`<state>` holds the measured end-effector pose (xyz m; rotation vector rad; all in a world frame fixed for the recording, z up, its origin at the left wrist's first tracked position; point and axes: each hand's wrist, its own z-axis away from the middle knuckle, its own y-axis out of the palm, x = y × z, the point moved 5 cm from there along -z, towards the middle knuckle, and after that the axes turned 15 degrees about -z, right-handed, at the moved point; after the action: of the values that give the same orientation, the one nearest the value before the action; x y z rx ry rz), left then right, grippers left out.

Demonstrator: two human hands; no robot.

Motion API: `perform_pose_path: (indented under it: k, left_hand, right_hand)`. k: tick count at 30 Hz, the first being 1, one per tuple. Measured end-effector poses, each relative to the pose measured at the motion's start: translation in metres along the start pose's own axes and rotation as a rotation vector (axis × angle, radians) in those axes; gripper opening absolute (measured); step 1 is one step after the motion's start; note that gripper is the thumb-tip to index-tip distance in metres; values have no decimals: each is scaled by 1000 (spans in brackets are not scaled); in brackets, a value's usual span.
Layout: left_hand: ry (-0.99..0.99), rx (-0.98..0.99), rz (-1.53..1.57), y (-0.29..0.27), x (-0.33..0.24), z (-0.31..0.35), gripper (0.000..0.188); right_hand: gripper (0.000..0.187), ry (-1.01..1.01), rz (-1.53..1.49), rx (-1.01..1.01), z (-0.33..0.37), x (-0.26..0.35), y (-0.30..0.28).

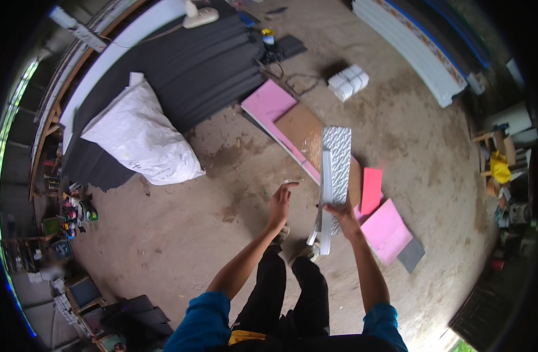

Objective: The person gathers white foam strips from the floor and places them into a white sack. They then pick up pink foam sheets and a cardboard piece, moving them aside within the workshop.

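Observation:
My right hand (pixel 341 215) grips a bundle of long strips (pixel 338 158) near its lower end. Its broad face is silvery and dimpled like embossed foil, and thin pale edges show along the left side. The bundle stands out in front of my legs, above the floor. To its left, apart from it, my left hand (pixel 279 203) hangs with the fingers mostly curled and the index finger bent toward the bundle. A tiny pale thing shows at those fingertips, too small to name. Beneath the bundle lie a brown board (pixel 301 126) and a pink sheet (pixel 269 101).
More pink sheet (pixel 387 232) and a red piece (pixel 371 190) lie right of the bundle. A stuffed white sack (pixel 146 135) rests against dark corrugated sheets (pixel 192 64) at left. A tied white bundle (pixel 348 82) and long stacked panels (pixel 409 50) lie farther off.

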<state>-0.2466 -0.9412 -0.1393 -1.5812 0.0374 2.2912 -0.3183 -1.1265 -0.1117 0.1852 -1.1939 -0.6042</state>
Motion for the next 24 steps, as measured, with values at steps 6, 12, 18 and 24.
perform_pose_path:
  k: [6, 12, 18, 24]
  left_hand:
    - [20, -4, 180, -87, -137, 84, 31]
    - [261, -312, 323, -217, -175, 118, 23]
    - [270, -569, 127, -390, -147, 131, 16]
    - [259, -688, -1, -537, -150, 111, 20]
  right_hand:
    - [86, -15, -37, 243, 49, 86, 159]
    - [82, 66, 15, 434, 37, 82, 315]
    - [71, 80, 212, 614, 24, 17, 481]
    - [55, -118, 387, 810, -14, -15, 629]
